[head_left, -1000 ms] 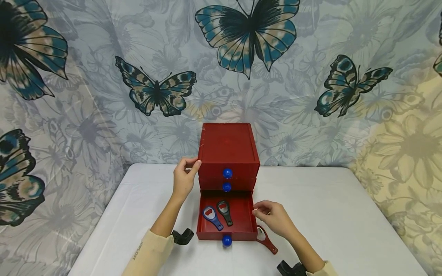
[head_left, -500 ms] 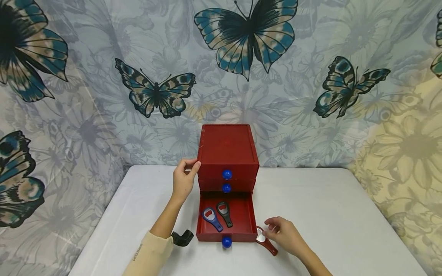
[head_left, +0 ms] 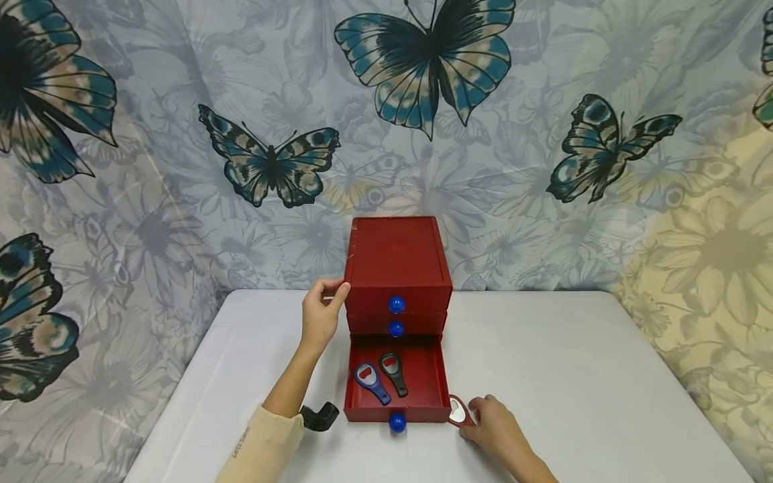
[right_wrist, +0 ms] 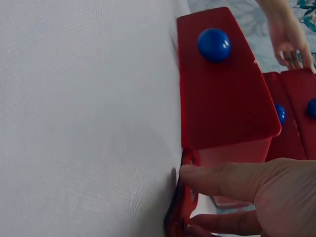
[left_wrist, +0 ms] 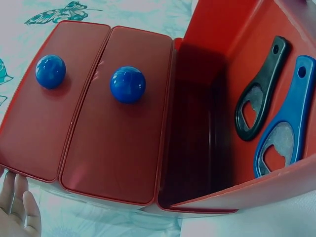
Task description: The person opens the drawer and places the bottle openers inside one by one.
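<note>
A small red chest of drawers [head_left: 398, 251] stands at the back of the table, its bottom drawer [head_left: 425, 379] pulled out. Inside that drawer lie a blue bottle opener [left_wrist: 291, 106] and a black bottle opener [left_wrist: 266, 74], side by side. My left hand [head_left: 320, 318] rests its fairly straight fingers against the chest's left side. To the right of the drawer's front corner, my right hand [head_left: 500, 433] pinches a red bottle opener [head_left: 457, 410] between thumb and fingers, low over the table; the hand covers its handle end.
The two upper drawers are pushed in, each with a round blue knob [head_left: 396, 304]. Another blue knob [head_left: 397, 422] sticks out from the pulled-out drawer's front. A butterfly-print cloth [head_left: 272, 235] hangs behind the white table [head_left: 574, 376].
My right hand has moved down from beside the drawer's right wall to the red bottle opener and taken hold of it. The left hand stays against the chest.
</note>
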### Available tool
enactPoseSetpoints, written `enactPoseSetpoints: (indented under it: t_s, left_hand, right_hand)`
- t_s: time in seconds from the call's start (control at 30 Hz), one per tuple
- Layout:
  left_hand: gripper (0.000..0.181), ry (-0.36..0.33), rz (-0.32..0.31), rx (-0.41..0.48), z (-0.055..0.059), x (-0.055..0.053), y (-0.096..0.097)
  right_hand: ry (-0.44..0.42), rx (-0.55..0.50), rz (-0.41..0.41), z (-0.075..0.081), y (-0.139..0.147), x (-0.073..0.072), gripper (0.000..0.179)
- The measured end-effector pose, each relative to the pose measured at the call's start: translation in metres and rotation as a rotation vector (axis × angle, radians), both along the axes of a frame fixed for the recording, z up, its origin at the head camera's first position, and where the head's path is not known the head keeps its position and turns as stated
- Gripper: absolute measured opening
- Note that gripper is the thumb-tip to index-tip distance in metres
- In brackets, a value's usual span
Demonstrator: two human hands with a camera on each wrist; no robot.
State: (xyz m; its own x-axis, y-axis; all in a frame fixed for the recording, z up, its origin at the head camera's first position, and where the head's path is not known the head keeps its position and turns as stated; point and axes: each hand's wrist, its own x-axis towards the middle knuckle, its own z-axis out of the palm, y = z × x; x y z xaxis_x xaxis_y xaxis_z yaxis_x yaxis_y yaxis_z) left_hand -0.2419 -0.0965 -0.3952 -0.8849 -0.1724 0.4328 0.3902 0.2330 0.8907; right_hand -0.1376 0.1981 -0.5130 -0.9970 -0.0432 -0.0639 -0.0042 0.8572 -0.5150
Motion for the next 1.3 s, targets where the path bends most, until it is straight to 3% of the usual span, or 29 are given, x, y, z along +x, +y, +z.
enactPoseSetpoints:
  t_s: [0.27,0.53,0.8,0.97,1.17,1.3]
  left_hand:
    - [0.024,-0.006,-0.001,0.004,-0.001,0.001,0.000]
    - [0.024,-0.010,-0.006,0.011,0.000,0.001,0.000]
    - [0.024,-0.009,-0.007,0.011,-0.001,0.001,0.000]
    - [0.023,0.000,0.004,0.011,0.000,0.001,0.000]
    - [0.022,0.006,0.014,0.013,0.000,0.000,0.000]
    - [0.023,-0.008,0.009,0.009,0.000,0.000,0.001]
  right_hand:
    - [0.056,0.029,0.030,-0.005,-0.003,0.000,0.023]
    - [0.093,-0.003,0.055,-0.010,0.001,0.001,0.020]
    - [-0.002,0.011,-0.002,0.000,0.018,-0.001,0.023]
    - [0.011,0.039,-0.031,-0.001,0.032,-0.005,0.024]
    - [0.055,0.000,-0.053,-0.003,0.037,-0.010,0.026]
    - [0.037,-0.020,-0.075,-0.005,0.036,-0.013,0.029]
